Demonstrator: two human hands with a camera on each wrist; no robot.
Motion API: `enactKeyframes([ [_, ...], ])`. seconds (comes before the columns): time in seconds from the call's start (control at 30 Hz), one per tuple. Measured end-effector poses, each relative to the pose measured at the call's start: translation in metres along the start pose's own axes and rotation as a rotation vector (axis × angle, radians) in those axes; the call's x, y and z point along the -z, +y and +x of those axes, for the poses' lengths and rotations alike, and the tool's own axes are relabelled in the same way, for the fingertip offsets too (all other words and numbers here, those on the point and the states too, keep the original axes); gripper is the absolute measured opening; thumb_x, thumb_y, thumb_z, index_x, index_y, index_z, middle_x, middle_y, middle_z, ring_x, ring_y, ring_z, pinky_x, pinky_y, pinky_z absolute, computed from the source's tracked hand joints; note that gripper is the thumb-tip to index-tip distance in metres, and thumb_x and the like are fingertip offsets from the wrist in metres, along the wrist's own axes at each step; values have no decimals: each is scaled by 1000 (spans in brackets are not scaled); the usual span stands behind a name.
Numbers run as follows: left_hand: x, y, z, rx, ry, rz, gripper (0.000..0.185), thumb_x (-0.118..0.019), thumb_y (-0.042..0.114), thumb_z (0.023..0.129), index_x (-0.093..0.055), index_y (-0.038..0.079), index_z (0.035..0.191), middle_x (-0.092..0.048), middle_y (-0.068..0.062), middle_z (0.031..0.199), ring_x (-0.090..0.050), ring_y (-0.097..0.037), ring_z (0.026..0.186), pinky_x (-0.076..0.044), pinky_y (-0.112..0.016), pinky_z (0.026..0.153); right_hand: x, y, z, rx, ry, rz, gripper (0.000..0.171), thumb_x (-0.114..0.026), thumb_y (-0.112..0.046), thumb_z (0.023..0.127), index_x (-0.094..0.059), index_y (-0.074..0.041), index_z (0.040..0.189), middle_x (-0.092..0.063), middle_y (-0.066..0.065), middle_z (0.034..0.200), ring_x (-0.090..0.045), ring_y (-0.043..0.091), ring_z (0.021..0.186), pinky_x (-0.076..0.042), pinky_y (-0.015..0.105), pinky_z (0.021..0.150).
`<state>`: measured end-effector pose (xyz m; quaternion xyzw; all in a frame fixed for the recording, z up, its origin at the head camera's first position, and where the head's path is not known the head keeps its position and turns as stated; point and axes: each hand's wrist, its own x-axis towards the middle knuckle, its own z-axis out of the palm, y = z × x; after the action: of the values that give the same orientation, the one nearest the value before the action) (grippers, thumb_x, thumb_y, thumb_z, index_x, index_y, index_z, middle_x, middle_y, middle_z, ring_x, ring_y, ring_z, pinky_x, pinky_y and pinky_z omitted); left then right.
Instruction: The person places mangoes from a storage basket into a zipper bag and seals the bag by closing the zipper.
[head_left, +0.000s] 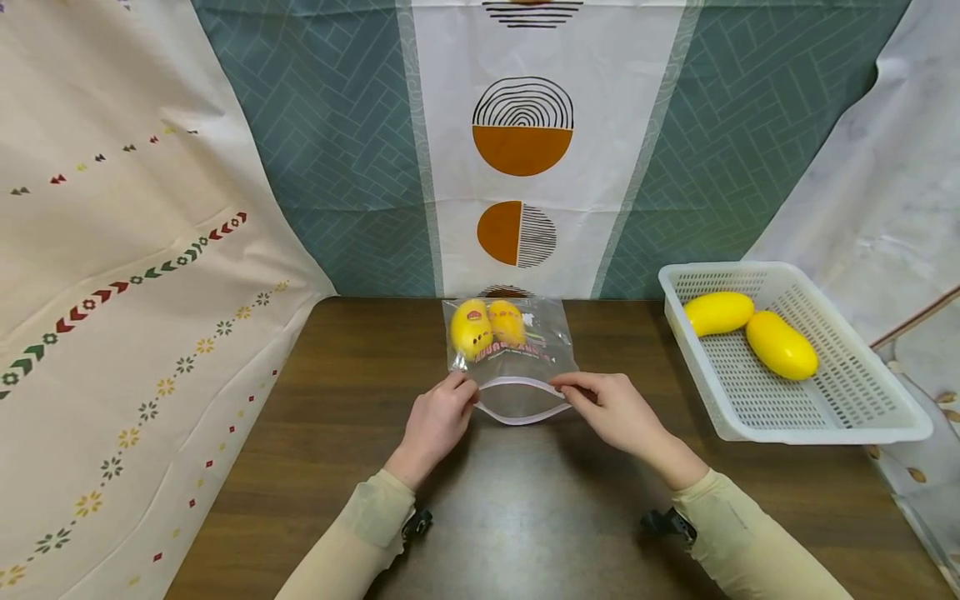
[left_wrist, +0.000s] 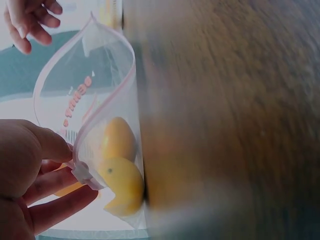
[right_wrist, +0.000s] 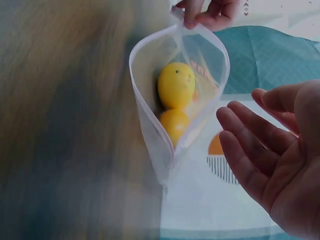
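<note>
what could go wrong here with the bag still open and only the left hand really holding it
The zip bag lies open-mouthed, pinched at one corner by the left hand; the right hand looks open beside the rim. If the mouth tips, the two mangoes could roll out. The seal might also close unevenly.

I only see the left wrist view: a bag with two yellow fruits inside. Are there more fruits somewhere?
Observer: Yes, two more fruits lie in a white basket on the right side of the table.
Operator: Is the right hand gripping the bag?
Observer: The right wrist view shows the right hand with loose fingers beside the bag. No grip shows.
Operator: What's behind the bag?
Observer: A curtain with orange half circles.
</note>
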<state>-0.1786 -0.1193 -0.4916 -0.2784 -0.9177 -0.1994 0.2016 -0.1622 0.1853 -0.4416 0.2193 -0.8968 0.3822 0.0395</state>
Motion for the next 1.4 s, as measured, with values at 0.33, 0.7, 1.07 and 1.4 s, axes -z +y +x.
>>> enactKeyframes([
  [0.33,2,-2,-1,4,-9,17,10,-81,2,90,-74,8,93,-61,-3,92,-60,-18,69,-56,-34,57,29,9,-6,-30,49,-20,24,-68,-10,105,-78,-13,126,-79,3,110,-57,13,69,-40,28,54],
  [0.7,0,-2,-1,11,-13,16,9,-81,1,91,-75,8,93,-62,-3,92,-60,-17,69,-57,-33,58,63,22,-26,-19,146,-81,23,-68,-9,105,-78,-10,126,-80,6,112,-70,17,81,-49,26,58],
  [1.07,-2,0,-2,4,2,24,14,-83,0,88,-74,9,91,-62,-2,91,-60,-17,68,-57,-33,57,93,38,-46,-63,189,-94,23,-68,-7,105,-77,-5,126,-80,11,110,-70,4,85,-52,21,61],
  [1.4,0,1,2,22,-22,25,11,-83,2,89,-75,9,93,-64,-3,94,-62,-18,71,-59,-34,60,115,50,-55,-92,257,-168,22,-70,-9,104,-78,-7,125,-80,12,105,-72,2,88,-51,10,68],
])
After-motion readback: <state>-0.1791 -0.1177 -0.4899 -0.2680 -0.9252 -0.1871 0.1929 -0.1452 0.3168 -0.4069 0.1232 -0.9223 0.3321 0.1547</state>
